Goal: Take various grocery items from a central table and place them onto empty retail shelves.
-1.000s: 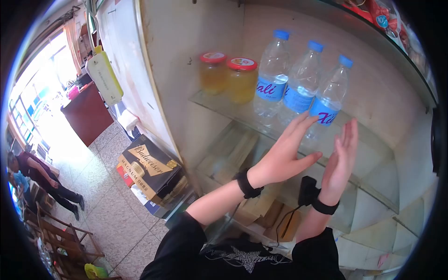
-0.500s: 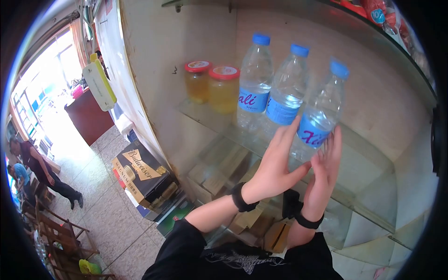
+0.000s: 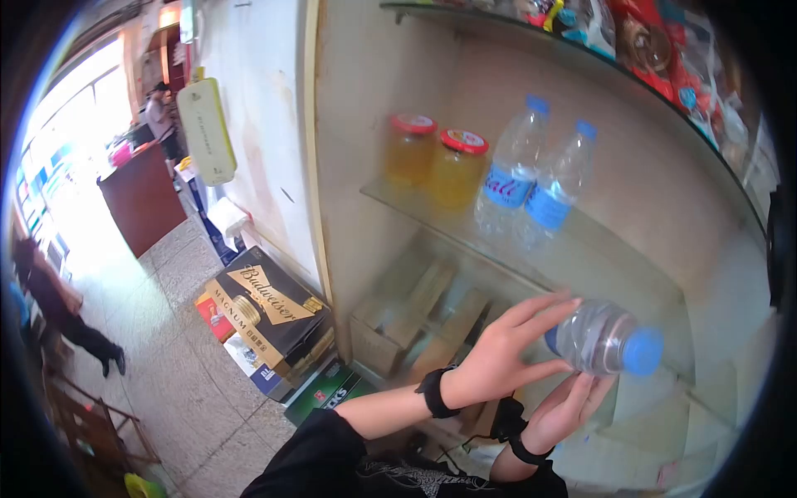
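Note:
A clear plastic bottle with a blue cap point(image 3: 599, 339) is tilted almost flat in front of the shelf, its cap pointing right. My left hand point(image 3: 506, 344) grips its label end from the left, thumb below and fingers above. Under the bottle, my right hand point(image 3: 569, 411) supports it, its fingers partly hidden behind it. Two more bottles, one with a readable blue label point(image 3: 506, 187) and one beside it point(image 3: 551, 203), stand upright on the glass shelf point(image 3: 465, 228). Left of them are two red-lidded jars point(image 3: 410, 151) point(image 3: 458, 170) of yellow contents.
Packaged goods point(image 3: 647, 50) fill the upper shelf. Cardboard boxes point(image 3: 378, 340) lie below the glass shelf. A Budweiser box point(image 3: 266, 307) sits on a green box point(image 3: 328, 397) on the floor at left. People point(image 3: 54, 303) point(image 3: 162, 124) and a wooden chair point(image 3: 91, 423) are farther left.
The rightmost bottle has left the shelf, moved toward me and tipped over between both hands. The view has shifted, and another person now shows at the back left.

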Demonstrator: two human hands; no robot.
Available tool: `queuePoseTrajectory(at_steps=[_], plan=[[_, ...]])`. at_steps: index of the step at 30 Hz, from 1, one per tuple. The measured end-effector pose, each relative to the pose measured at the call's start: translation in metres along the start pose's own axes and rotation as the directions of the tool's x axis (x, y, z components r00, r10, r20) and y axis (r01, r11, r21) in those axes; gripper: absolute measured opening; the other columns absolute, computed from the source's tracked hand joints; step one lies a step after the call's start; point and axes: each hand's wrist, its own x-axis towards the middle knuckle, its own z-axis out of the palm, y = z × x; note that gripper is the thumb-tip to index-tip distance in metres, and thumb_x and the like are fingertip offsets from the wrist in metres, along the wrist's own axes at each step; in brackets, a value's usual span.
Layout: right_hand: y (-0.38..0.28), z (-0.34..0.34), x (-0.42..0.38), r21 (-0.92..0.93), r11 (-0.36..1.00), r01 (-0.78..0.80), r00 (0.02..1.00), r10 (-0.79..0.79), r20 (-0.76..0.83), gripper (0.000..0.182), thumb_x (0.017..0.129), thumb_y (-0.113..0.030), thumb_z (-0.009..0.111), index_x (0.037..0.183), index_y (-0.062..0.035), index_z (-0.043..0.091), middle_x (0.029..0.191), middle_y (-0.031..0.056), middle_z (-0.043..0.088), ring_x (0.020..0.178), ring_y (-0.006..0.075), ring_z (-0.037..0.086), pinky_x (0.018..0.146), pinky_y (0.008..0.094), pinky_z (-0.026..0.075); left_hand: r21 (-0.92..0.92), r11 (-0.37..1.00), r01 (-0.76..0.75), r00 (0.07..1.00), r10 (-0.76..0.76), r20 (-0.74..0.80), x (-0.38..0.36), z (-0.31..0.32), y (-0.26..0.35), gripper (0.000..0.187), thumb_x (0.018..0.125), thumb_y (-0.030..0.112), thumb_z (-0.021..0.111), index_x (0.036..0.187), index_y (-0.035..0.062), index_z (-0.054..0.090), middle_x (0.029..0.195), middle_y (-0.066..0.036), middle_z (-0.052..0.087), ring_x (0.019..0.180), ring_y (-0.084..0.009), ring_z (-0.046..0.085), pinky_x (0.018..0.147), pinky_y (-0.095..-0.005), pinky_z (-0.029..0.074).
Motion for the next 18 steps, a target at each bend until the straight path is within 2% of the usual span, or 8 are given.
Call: queuePoseTrajectory(at_steps=[1, 3, 7, 9, 12, 14, 17, 18], plan=[[-0.006, 0.002, -0.007, -0.027, 1.0, -0.004, 1.0, 0.003, -0.016, 0.055, 0.096, -0.021, 0.045, 0.143, 0.0045, 0.028, 0.142, 0.0169, 0.038, 0.132, 0.0274, 0.036, 0.109, 0.0412, 0.026, -0.026, 1.0, 0.011, 1.0, -0.011, 0.014, -0.009, -0.007, 0.004, 0.075, 0.068, 0.019, 0.081, 0.135, 0.0087, 0.05, 0.134, -0.017, 0.05, 0.116, -0.0323, 0.054, 0.094, -0.04, 0.046], [-0.021, 0.009, -0.025, -0.033, 0.996, -0.081, 0.989, 0.084, 0.125, 0.053, 0.096, -0.02, 0.046, 0.141, 0.0046, 0.032, 0.14, 0.0164, 0.04, 0.131, 0.0265, 0.038, 0.109, 0.0406, 0.027, -0.05, 0.994, 0.101, 0.995, -0.099, 0.034, -0.027, -0.024, 0.011, 0.07, 0.067, 0.022, 0.083, 0.129, 0.003, 0.054, 0.123, -0.018, 0.059, 0.105, -0.0325, 0.06, 0.088, -0.0385, 0.049], [-0.033, 0.018, -0.064, -0.172, 0.958, -0.229, 0.971, 0.237, 0.032, 0.059, 0.094, -0.019, 0.054, 0.142, 0.0068, 0.032, 0.139, 0.0156, 0.043, 0.129, 0.0246, 0.041, 0.108, 0.0382, 0.028, -0.135, 0.945, 0.296, 0.952, -0.281, 0.12, -0.062, -0.042, 0.011, 0.064, 0.069, 0.02, 0.083, 0.124, -0.0005, 0.057, 0.106, -0.016, 0.062, 0.088, -0.0244, 0.062, 0.076, -0.0319, 0.051], [-0.042, 0.017, -0.08, -0.168, 0.954, -0.247, 0.969, 0.245, -0.033, 0.064, 0.093, -0.017, 0.057, 0.144, 0.0078, 0.028, 0.14, 0.0166, 0.043, 0.129, 0.0247, 0.042, 0.109, 0.0379, 0.028, -0.104, 0.948, 0.299, 0.948, -0.282, 0.15, -0.075, -0.047, 0.016, 0.066, 0.069, 0.02, 0.083, 0.126, -0.0001, 0.056, 0.1, -0.013, 0.061, 0.082, -0.0198, 0.06, 0.072, -0.0301, 0.05], [-0.056, 0.002, -0.1, -0.305, 0.908, -0.287, 0.949, 0.313, 0.038, 0.062, 0.089, -0.01, 0.06, 0.142, 0.0059, 0.033, 0.143, 0.017, 0.041, 0.129, 0.0249, 0.042, 0.109, 0.0374, 0.03, -0.119, 0.924, 0.365, 0.909, -0.326, 0.258, -0.087, -0.047, 0.031, 0.067, 0.068, 0.017, 0.083, 0.127, 0.0001, 0.056, 0.1, -0.013, 0.062, 0.087, -0.0218, 0.063, 0.077, -0.0321, 0.053], [-0.069, -0.004, -0.112, -0.317, 0.903, -0.291, 0.955, 0.295, -0.037, 0.062, 0.088, -0.01, 0.061, 0.141, 0.006, 0.034, 0.142, 0.0168, 0.042, 0.129, 0.0246, 0.043, 0.108, 0.0371, 0.031, -0.159, 0.892, 0.424, 0.878, -0.362, 0.313, -0.092, -0.041, 0.042, 0.067, 0.068, 0.015, 0.083, 0.127, 0.0007, 0.056, 0.101, -0.014, 0.062, 0.092, -0.0241, 0.065, 0.084, -0.035, 0.054], [-0.094, -0.022, -0.13, -0.384, 0.877, -0.288, 0.956, 0.238, -0.173, 0.063, 0.085, -0.011, 0.064, 0.14, 0.006, 0.036, 0.136, 0.0159, 0.047, 0.125, 0.024, 0.045, 0.106, 0.037, 0.033, -0.21, 0.898, 0.386, 0.861, -0.268, 0.433, -0.099, -0.017, 0.053, 0.068, 0.067, 0.015, 0.084, 0.127, 0.0011, 0.056, 0.101, -0.014, 0.062, 0.092, -0.024, 0.065, 0.083, -0.0351, 0.054], [-0.105, -0.029, -0.135, -0.444, 0.845, -0.298, 0.951, 0.22, -0.219, 0.063, 0.085, -0.011, 0.064, 0.139, 0.0056, 0.037, 0.135, 0.0155, 0.049, 0.124, 0.0239, 0.046, 0.106, 0.0371, 0.033, -0.214, 0.879, 0.425, 0.818, -0.272, 0.507, -0.098, -0.008, 0.061, 0.065, 0.066, 0.01, 0.084, 0.125, -0.0004, 0.058, 0.108, -0.011, 0.06, 0.098, -0.0198, 0.062, 0.088, -0.0329, 0.052]])
